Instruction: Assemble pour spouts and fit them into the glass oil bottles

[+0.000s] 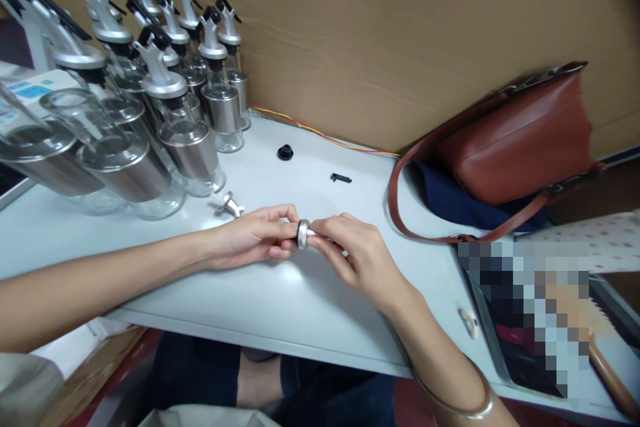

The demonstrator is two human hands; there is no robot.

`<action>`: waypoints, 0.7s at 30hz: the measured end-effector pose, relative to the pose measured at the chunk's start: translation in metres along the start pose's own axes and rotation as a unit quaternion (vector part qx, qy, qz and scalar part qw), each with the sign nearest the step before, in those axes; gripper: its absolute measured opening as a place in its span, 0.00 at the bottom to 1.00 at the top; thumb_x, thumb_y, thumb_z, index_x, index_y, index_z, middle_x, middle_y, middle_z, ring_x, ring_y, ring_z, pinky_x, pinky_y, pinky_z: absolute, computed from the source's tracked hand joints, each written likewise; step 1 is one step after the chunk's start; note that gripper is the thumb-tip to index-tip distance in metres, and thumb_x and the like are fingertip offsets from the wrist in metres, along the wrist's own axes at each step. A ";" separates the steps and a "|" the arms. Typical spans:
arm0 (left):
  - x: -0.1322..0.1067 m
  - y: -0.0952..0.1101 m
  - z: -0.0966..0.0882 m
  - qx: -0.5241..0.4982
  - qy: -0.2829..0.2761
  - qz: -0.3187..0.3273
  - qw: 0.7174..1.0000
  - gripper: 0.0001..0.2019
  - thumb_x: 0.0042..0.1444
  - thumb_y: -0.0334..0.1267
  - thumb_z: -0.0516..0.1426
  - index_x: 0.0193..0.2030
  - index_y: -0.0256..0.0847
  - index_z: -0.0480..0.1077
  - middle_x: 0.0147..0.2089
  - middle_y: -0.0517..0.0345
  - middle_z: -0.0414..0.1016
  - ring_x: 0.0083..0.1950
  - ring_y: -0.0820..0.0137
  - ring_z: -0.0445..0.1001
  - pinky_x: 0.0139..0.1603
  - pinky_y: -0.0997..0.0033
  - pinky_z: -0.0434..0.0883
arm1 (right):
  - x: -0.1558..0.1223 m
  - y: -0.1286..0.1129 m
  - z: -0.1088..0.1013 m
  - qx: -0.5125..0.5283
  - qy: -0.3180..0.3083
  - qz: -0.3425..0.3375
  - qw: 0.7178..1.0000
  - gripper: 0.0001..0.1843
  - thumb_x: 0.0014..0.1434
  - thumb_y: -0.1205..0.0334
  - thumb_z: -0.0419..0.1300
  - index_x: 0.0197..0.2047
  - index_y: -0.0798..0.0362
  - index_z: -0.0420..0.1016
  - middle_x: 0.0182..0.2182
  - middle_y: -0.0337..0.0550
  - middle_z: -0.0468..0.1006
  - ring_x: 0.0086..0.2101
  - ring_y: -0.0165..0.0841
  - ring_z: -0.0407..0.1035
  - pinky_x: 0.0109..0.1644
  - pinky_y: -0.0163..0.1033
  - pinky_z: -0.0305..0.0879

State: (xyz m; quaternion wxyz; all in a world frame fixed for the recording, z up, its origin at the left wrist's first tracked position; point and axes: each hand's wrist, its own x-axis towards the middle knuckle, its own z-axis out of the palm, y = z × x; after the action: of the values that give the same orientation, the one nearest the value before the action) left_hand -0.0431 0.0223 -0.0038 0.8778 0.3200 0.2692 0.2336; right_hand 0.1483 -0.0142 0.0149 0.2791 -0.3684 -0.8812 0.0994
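Observation:
My left hand (253, 237) and my right hand (357, 253) meet over the white table (280, 300), fingers pinched together. Between them they hold a silver pourer cap (303, 233) with a ring-shaped collar; my right fingers close on its spout side, my left fingers on the black end. Another silver pourer spout (229, 204) lies on the table just left of my left hand. A black round stopper (285, 152) and a small black lever piece (341, 178) lie farther back.
Several glass bottles with steel sleeves and pourer tops (175, 113) crowd the back left. A brown leather bag (520, 140) on dark cloth sits at the right. A cardboard wall (400, 33) stands behind, with an orange wire (325, 137) along its foot.

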 end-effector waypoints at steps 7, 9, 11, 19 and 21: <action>0.000 -0.004 0.000 0.140 -0.021 0.082 0.987 0.14 0.52 0.41 0.63 0.32 0.40 0.61 0.23 0.68 0.64 0.24 0.80 0.58 0.26 0.79 0.54 | 0.002 -0.007 -0.004 0.072 -0.017 0.102 0.992 0.13 0.65 0.62 0.51 0.29 0.55 0.67 0.19 0.33 0.63 0.20 0.24 0.55 0.27 0.31 0.51; -0.001 -0.002 0.003 0.198 -0.005 0.115 0.973 0.14 0.52 0.42 0.62 0.31 0.39 0.60 0.25 0.68 0.64 0.26 0.79 0.58 0.27 0.78 0.54 | 0.001 -0.008 -0.004 0.117 -0.018 0.135 0.984 0.13 0.65 0.61 0.52 0.30 0.54 0.68 0.19 0.31 0.60 0.19 0.23 0.53 0.26 0.30 0.49; -0.003 -0.001 0.005 0.249 0.009 0.144 0.958 0.14 0.51 0.42 0.62 0.30 0.39 0.60 0.27 0.67 0.64 0.28 0.78 0.59 0.29 0.77 0.55 | 0.001 -0.008 -0.005 0.157 -0.022 0.165 0.973 0.13 0.65 0.60 0.51 0.30 0.54 0.67 0.18 0.31 0.59 0.20 0.23 0.51 0.26 0.30 0.48; -0.009 0.001 0.005 0.418 0.025 0.197 0.886 0.10 0.57 0.41 0.56 0.30 0.39 0.61 0.28 0.64 0.61 0.30 0.75 0.59 0.32 0.75 0.58 | 0.004 -0.007 -0.004 0.268 -0.045 0.258 0.927 0.19 0.63 0.49 0.51 0.26 0.53 0.64 0.19 0.32 0.54 0.22 0.25 0.48 0.25 0.33 0.45; -0.009 0.001 0.005 0.466 0.028 0.202 0.861 0.09 0.58 0.41 0.54 0.31 0.40 0.62 0.28 0.64 0.62 0.30 0.74 0.60 0.31 0.75 0.58 | 0.005 -0.007 -0.004 0.293 -0.049 0.273 0.915 0.21 0.62 0.45 0.52 0.26 0.53 0.65 0.19 0.32 0.54 0.22 0.25 0.48 0.25 0.33 0.44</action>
State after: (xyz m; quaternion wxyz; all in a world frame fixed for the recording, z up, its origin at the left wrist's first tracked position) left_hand -0.0474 0.0154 0.0030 0.5521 0.7322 0.3005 0.2624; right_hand 0.1435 -0.0159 0.0226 0.2925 -0.4914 -0.6901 0.4435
